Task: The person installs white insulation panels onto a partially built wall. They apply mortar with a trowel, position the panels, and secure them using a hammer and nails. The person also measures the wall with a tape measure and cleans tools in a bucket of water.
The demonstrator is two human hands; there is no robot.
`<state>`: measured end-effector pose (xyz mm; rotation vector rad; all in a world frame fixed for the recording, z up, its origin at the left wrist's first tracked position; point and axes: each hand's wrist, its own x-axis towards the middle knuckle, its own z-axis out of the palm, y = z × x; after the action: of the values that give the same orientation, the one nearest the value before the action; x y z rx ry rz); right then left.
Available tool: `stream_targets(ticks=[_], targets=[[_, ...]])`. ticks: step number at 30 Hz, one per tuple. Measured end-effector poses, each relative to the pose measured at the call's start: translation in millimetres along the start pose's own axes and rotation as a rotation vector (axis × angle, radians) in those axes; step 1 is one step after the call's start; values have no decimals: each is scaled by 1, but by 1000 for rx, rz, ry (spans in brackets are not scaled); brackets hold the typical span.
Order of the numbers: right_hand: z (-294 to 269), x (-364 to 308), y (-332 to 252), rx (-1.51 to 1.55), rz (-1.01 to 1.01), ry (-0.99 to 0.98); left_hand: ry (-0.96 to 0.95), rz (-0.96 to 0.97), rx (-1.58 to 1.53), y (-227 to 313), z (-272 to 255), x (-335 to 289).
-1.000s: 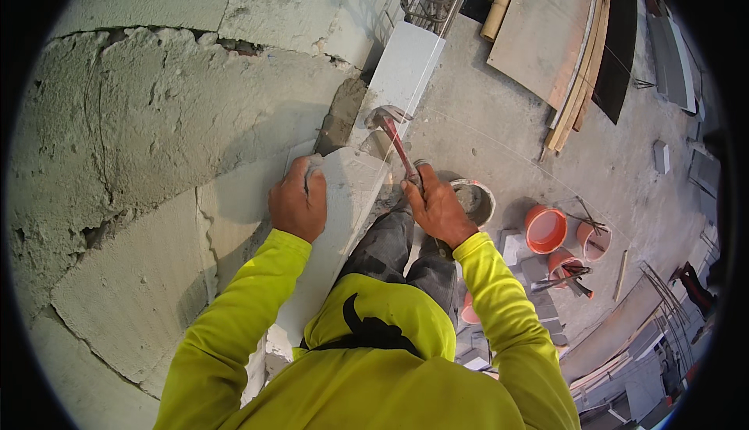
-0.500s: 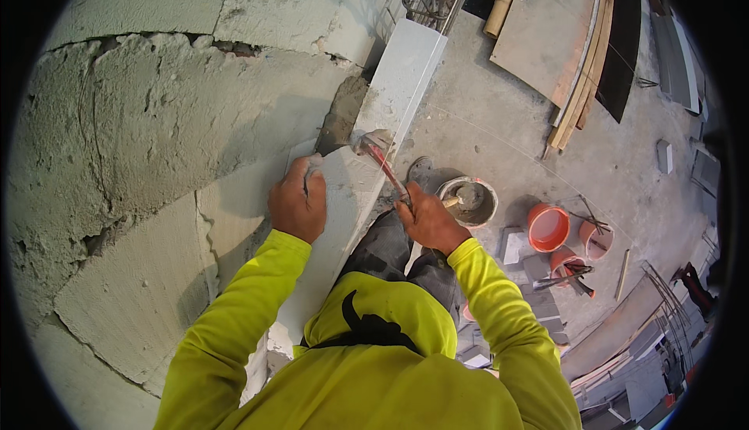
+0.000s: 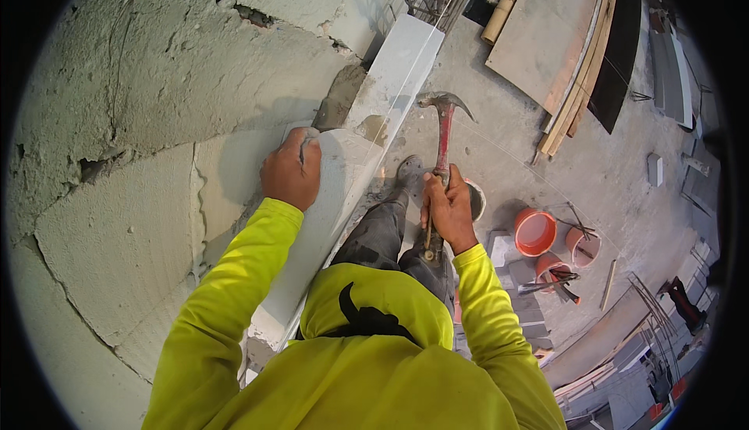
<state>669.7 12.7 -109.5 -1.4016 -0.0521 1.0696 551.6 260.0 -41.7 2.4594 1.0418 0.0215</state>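
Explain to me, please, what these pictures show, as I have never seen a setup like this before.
There is no machine arm here: these are a person's own bare hands, with bright yellow sleeves reaching in from below. All the pictures come from one wide fisheye camera worn on the head and looking down, so straight edges bend near the round rim.

The right hand grips a claw hammer by its handle, head pointing away. The left hand is curled at a pale block; whether it holds anything is unclear. Another pale block lies farther ahead, and a rough block wall fills the left side. On the floor to the right are an orange bucket and long boards.
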Motion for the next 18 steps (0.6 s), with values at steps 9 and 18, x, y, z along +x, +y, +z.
stream_targets(ticks=[9,18], targets=[[-96,-148,35,-26,376,235,335,87,43,-20,-8,-85],[-161,-271,99,40,455,285,255,-87,339,-75,13,-281]])
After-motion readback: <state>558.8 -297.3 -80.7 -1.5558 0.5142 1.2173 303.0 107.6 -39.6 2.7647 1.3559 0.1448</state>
